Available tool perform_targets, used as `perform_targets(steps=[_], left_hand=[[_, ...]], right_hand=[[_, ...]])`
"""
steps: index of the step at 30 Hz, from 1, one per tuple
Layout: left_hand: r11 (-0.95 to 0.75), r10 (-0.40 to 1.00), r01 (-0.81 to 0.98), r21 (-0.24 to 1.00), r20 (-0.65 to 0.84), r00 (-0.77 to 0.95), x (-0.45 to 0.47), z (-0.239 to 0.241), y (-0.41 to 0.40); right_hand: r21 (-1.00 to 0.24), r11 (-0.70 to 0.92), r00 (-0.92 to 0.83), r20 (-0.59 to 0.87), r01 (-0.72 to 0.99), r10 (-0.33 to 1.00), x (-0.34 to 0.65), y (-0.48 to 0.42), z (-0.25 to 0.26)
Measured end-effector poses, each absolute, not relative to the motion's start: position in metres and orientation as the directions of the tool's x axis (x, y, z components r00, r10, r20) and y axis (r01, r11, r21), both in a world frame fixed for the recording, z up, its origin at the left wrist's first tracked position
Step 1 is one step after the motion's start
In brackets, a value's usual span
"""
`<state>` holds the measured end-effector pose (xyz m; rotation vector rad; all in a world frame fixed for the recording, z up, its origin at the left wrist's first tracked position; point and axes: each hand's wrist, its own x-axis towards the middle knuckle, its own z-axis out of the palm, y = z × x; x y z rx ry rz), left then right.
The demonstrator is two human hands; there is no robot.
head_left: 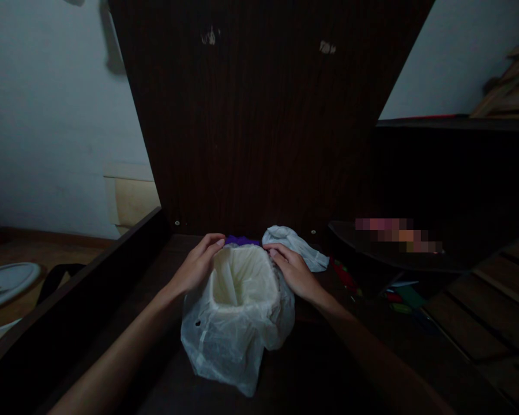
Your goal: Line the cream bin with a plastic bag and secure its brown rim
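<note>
Left hand [199, 259] and right hand [292, 268] flank a bag-draped bin [244, 308], outer walls hidden; whether they grip, I cannot tell.

Before me stands a dark wooden panel [259, 127], marked by two pale scuffs [209, 37], with a pale wall [56, 115] behind. To my left I see brown floor [90, 253] and a white round object [11, 282]; to my right, wooden slats [467, 320].

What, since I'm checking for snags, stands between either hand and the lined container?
Nothing visible: the left hand and right hand both touch the lined container. The white bundle lies beyond the right hand.
</note>
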<state>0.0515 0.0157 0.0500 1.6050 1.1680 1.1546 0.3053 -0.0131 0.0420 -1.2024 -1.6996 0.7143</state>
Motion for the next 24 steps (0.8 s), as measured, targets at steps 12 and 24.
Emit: perform_targets(steps=[12,24], left_hand=[[-0.229,0.958,0.174,0.958,0.191,0.214,0.063,0.046,-0.005],[-0.276,0.960,0.192,0.942,0.259,0.109,0.058,0.050,-0.005]], right_hand=[[-0.913,0.340,-0.105,0.324,0.225,0.940,0.303,0.000,0.020],[-0.835,0.362,0.077,0.429,0.415,0.900,0.304,-0.006,0.036]])
